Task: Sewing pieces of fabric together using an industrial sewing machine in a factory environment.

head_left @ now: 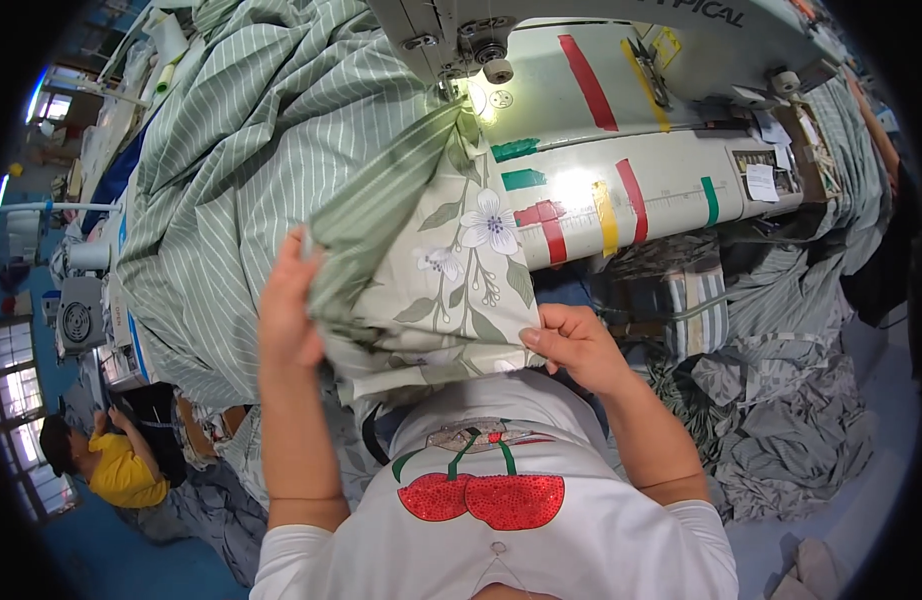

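Cloth is filling the whole front of the sewing station, and the person is standing or sitting close against it, arms reaching forward. Sage-green fabric with thin white stripes point(231, 150) is lying in a big rumpled heap to the left, and one fold of it is running up toward the small metal presser foot point(451, 88) of the white industrial sewing machine point(601, 12). Beside that fold, cream fabric printed with pale flowers and green leaves point(446, 285) is hanging down from the lit needle area toward the person's lap. The right hand point(581, 345) is pinching the lower right corner of the cream fabric, thumb on top and fingers closing beneath. The left hand point(289, 305) is showing blurred at the edge of the striped fold; I cannot tell whether its fingers are gripping or only resting there. To my eye, the step in hand is spreading and lining up the two fabrics ahead of stitching, with their narrow upper end sitting at the foot. The next move is probably calling for bringing the edges level, smoothing the bunched folds near the left wrist, and guiding the layers evenly, since the weight of the striped heap could be dragging the seam line sideways.
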A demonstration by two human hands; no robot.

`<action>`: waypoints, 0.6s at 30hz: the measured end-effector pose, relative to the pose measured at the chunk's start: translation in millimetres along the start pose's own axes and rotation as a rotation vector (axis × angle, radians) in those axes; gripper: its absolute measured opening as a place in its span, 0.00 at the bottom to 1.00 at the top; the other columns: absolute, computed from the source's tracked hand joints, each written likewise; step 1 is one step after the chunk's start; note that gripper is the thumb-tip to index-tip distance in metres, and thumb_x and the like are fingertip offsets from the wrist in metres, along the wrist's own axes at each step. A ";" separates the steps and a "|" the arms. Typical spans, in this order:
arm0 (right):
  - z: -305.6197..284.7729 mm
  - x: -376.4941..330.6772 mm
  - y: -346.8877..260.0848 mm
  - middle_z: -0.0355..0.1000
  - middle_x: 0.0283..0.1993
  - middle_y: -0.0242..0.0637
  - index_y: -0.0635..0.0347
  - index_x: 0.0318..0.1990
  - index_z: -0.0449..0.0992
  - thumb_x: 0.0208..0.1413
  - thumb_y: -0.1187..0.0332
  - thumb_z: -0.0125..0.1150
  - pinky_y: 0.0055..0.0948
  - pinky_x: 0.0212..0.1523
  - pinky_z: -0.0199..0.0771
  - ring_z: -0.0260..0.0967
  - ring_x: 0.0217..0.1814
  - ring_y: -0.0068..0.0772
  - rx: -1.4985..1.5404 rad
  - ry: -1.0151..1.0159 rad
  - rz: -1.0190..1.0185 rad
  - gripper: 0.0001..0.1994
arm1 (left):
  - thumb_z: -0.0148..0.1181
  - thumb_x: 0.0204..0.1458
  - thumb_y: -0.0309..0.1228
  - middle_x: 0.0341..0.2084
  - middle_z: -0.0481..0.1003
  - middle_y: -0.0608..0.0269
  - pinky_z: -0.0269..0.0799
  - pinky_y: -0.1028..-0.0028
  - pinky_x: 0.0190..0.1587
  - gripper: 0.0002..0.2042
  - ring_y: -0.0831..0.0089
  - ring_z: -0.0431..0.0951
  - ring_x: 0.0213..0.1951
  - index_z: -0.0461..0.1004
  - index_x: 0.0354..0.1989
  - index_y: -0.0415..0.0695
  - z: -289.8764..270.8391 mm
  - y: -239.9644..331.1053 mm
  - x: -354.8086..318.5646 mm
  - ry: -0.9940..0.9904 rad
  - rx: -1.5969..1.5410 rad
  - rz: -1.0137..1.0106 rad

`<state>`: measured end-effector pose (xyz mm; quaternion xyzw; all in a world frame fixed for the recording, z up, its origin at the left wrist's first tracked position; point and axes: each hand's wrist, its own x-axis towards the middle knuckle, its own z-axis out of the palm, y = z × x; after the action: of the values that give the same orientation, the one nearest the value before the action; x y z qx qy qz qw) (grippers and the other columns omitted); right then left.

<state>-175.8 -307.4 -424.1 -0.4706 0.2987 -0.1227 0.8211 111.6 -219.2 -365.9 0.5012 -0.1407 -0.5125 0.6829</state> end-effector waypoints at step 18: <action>-2.1 4.8 51.4 0.64 0.24 0.19 0.56 0.29 0.72 0.57 0.64 0.57 0.12 0.23 0.58 0.56 0.21 0.09 0.212 0.161 0.199 0.08 | 0.54 0.50 0.29 0.53 0.65 0.51 0.56 0.57 0.58 0.16 0.53 0.64 0.55 0.69 0.48 0.41 45.4 -52.9 66.3 -0.275 1.703 0.882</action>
<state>-177.4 -284.0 -470.1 -0.3383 0.3939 -0.1088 0.8477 78.8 -298.0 -410.3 0.6658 -0.7190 0.0094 0.1994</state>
